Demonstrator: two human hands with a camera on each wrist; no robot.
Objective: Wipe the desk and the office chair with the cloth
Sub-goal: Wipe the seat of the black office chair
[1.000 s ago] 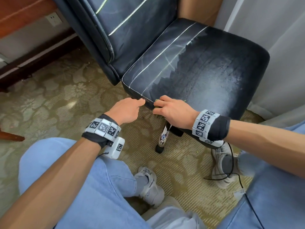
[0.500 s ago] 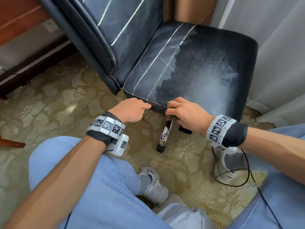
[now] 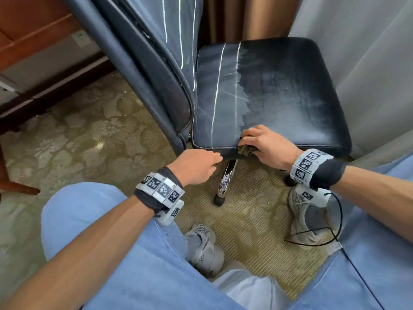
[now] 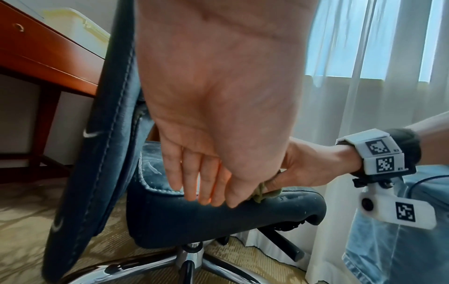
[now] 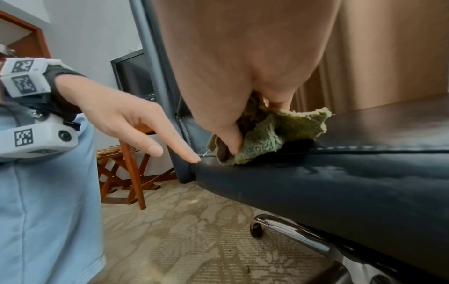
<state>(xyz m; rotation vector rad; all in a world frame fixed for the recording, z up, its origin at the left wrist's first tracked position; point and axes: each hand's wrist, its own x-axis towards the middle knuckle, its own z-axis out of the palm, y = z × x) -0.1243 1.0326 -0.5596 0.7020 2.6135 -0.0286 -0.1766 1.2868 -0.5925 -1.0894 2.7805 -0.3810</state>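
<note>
1. My right hand (image 3: 267,145) now bunches the green cloth (image 5: 269,136) in its fingers on the office chair (image 3: 279,92) seat's front edge, frame centre.
2. The chair has swung round; my left hand (image 3: 196,167), fingers straight, touches its edge.
3. Seat wiping likely continues.

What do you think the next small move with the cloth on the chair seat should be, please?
Probably slide the green cloth, gripped by the right hand at the seat front edge, along that edge; the left hand fingertips touch the seat corner, perhaps steadying it.

Seat top (image 3: 279,86) lies open; backrest (image 3: 156,63) blocks its left.
</note>
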